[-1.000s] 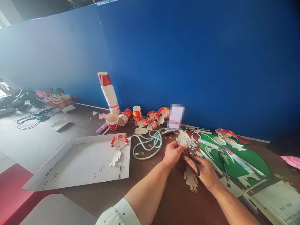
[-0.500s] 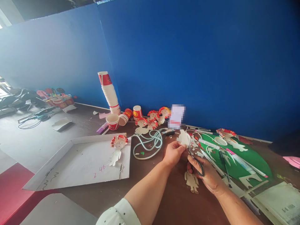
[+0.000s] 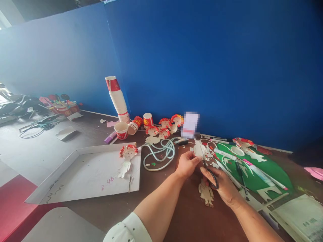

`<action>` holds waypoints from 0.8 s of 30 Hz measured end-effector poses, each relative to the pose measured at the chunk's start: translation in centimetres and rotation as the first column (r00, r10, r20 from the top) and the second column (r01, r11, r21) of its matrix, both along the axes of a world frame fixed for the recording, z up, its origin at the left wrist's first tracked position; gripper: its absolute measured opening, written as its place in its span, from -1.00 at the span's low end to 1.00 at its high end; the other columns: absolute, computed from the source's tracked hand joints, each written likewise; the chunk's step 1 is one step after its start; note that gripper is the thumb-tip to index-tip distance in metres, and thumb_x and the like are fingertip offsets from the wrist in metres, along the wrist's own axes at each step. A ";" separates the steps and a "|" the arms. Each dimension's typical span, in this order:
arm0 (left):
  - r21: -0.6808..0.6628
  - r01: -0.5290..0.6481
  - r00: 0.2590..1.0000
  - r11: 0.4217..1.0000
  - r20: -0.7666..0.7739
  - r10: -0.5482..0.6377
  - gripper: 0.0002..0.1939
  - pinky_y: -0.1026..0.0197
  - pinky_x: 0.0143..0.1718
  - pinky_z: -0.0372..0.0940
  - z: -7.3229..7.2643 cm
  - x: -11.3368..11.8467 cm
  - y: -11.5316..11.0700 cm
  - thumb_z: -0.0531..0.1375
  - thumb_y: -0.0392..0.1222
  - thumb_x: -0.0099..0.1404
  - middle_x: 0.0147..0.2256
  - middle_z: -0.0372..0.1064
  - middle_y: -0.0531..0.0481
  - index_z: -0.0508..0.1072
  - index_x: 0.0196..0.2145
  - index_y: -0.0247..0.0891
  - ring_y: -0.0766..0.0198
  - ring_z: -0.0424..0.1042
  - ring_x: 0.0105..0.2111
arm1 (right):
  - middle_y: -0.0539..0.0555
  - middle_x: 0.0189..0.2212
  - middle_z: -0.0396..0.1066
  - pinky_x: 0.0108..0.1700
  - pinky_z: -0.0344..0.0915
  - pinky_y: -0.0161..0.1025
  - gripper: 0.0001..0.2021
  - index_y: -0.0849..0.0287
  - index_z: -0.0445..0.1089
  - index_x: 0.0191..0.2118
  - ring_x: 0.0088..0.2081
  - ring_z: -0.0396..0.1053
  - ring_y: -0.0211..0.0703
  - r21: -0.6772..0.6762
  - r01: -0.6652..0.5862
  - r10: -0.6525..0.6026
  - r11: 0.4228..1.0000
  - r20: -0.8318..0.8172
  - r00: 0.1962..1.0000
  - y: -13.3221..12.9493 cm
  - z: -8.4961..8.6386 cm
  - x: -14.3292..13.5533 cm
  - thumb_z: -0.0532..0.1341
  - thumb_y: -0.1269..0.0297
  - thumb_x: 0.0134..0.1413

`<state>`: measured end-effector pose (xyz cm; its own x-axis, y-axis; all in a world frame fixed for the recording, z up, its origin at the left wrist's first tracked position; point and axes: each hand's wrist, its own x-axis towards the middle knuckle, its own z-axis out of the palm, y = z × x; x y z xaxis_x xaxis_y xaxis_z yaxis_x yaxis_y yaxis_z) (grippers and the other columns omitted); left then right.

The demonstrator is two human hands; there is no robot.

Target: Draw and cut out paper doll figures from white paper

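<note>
My left hand (image 3: 187, 164) pinches a white paper cutout (image 3: 200, 148) between thumb and fingers. In my right hand (image 3: 219, 184) are black-handled scissors (image 3: 214, 178), their blades pointing up at the cutout near my left fingertips. Whether the blades are apart is too small to tell. Just below the scissors, a doll-shaped paper cutout (image 3: 206, 194) lies on the brown table. Paper scraps (image 3: 209, 153) are scattered behind and to the right of the held piece.
A white box lid (image 3: 93, 194) holds a paper doll (image 3: 128, 153). Behind it stand stacked cups (image 3: 118, 102). A pale cable (image 3: 164, 168) lies coiled left of my hands. Markers (image 3: 259, 173) rest on a green sheet (image 3: 280, 171) at right.
The held cutout has turned slightly and shifted a little to the right. My right hand and the scissors have moved slightly left.
</note>
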<state>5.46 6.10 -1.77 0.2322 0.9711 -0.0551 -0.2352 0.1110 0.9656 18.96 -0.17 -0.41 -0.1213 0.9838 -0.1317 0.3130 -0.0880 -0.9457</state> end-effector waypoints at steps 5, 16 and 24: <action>-0.013 -0.001 1.000 1.000 -0.005 0.001 -0.66 0.26 -0.46 0.18 -0.3 0.0 0.2 0.27 0.02 0.01 -0.55 0.31 0.01 0.30 -0.52 -0.30 0.35 0.26 -0.54 | -0.07 -0.63 0.26 -0.47 0.03 -0.28 -0.73 0.12 0.32 -0.49 -0.54 0.13 -0.23 0.005 -0.015 0.015 1.000 0.017 1.000 -0.1 0.5 -0.1 0.14 0.08 0.12; -0.007 0.015 1.000 1.000 -0.009 -0.015 -0.70 0.28 -0.46 0.17 -0.3 -0.1 0.2 0.25 -0.02 0.03 -0.55 0.30 0.02 0.29 -0.52 -0.31 0.37 0.24 -0.55 | -0.08 -0.64 0.23 -0.47 0.04 -0.28 -0.69 0.11 0.32 -0.49 -0.53 0.15 -0.21 0.018 0.011 -0.012 1.000 0.064 0.998 0.0 0.0 0.2 0.12 0.01 0.13; -0.035 0.012 1.000 0.999 0.012 -0.012 -0.70 0.27 -0.44 0.20 -0.3 0.0 0.2 0.27 -0.03 0.03 -0.52 0.35 0.00 0.34 -0.49 -0.33 0.34 0.30 -0.51 | -0.07 -0.66 0.24 -0.47 0.06 -0.27 -0.72 0.11 0.33 -0.51 -0.54 0.15 -0.20 0.057 0.012 -0.018 0.998 0.105 0.994 0.1 -0.2 0.1 0.14 0.07 0.12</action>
